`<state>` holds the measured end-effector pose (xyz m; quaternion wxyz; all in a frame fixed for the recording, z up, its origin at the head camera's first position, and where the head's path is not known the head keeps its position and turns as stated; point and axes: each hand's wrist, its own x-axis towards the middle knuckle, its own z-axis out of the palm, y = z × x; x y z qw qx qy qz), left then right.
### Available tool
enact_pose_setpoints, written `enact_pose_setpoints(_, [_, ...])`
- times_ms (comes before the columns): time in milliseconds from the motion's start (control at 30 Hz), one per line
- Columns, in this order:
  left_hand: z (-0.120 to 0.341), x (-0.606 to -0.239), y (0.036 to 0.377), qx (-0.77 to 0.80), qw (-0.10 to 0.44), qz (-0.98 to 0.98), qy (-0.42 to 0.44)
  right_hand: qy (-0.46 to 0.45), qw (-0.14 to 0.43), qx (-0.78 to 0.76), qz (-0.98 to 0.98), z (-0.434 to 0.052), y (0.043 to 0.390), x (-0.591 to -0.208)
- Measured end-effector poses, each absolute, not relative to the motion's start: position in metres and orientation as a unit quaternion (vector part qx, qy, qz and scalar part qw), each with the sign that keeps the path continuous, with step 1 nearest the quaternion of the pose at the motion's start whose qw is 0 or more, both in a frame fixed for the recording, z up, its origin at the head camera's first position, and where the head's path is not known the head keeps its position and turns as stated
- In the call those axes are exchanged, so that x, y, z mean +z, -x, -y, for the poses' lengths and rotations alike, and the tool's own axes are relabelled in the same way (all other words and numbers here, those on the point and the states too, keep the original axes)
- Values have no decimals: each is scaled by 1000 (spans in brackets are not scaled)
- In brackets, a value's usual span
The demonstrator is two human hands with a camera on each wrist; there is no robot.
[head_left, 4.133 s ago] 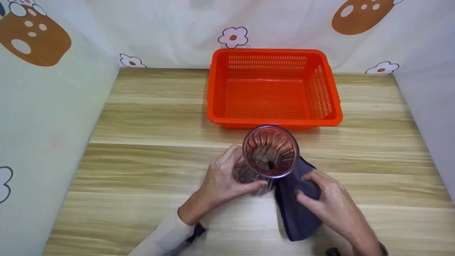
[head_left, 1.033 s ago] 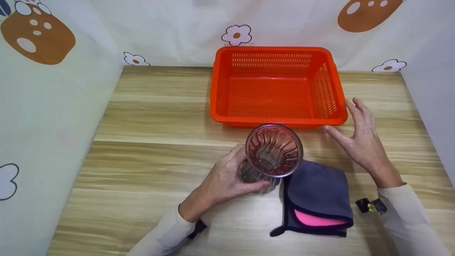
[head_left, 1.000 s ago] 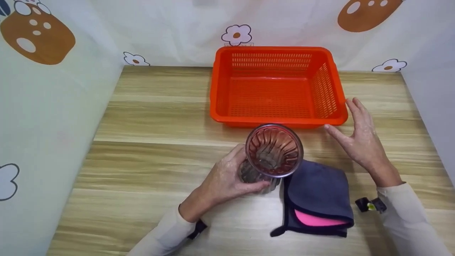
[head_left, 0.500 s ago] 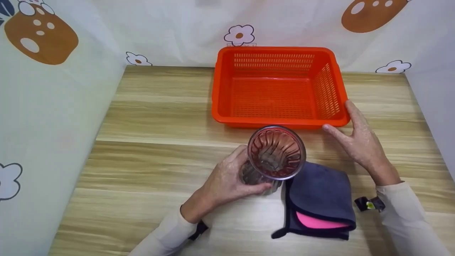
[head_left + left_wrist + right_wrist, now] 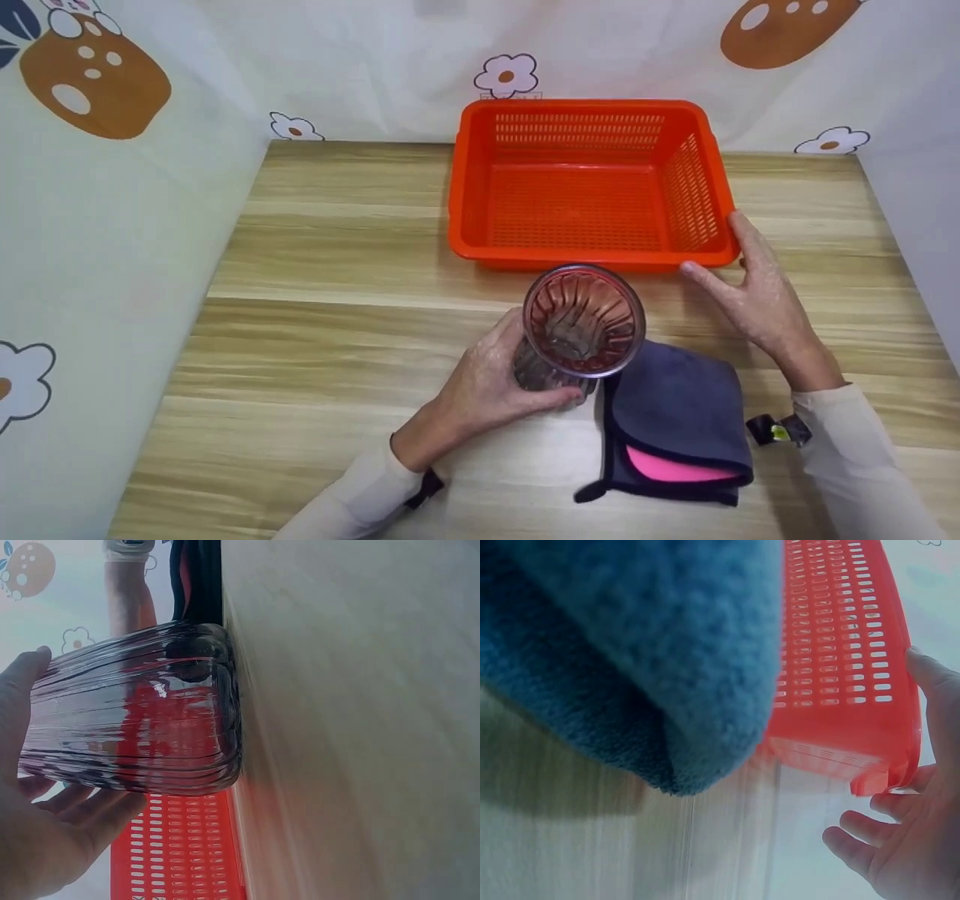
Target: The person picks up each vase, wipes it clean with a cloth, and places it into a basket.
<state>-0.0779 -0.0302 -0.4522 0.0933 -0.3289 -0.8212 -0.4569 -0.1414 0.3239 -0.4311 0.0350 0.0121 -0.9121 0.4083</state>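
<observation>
A tall ribbed clear glass (image 5: 582, 324) stands upright on the wooden table (image 5: 337, 247), and my left hand (image 5: 491, 375) grips its lower body; the left wrist view shows the glass (image 5: 135, 712) against my palm and fingers (image 5: 82, 817). A folded dark grey cloth with a pink inner side (image 5: 675, 424) lies just right of the glass. My right hand (image 5: 750, 289) is at the near right corner of the empty orange basket (image 5: 720, 255), fingers straight, thumb and fingers on either side of that corner. In the right wrist view the basket corner (image 5: 885, 772) sits by my fingers (image 5: 870, 840).
Patterned white curtains wall the table on the left, back and right. The basket stands at the back, right of centre. The cloth (image 5: 622, 652) fills the near part of the right wrist view. A small black strap clip (image 5: 776, 431) shows at my right sleeve.
My right hand has let go of the cloth, moved up and right, and closed in on the basket's near right corner. The left hand keeps its hold on the glass.
</observation>
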Motion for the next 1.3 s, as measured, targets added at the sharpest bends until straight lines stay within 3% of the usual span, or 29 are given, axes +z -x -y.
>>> enact_pose_setpoints(267, [30, -449, 84, -469, 59, 814, 337, -20, 43, 414, 909, -322, 143, -431])
enact_pose_setpoints(600, [29, -449, 88, -460, 87, 802, 373, -21, 43, 417, 908, -320, 142, -430])
enact_pose_setpoints(900, [26, -452, 88, -475, 50, 798, 366, -14, 38, 412, 910, -321, 141, -430])
enact_pose_setpoints(1300, [26, -456, 90, -467, 56, 805, 362, -16, 45, 417, 908, -319, 139, -435])
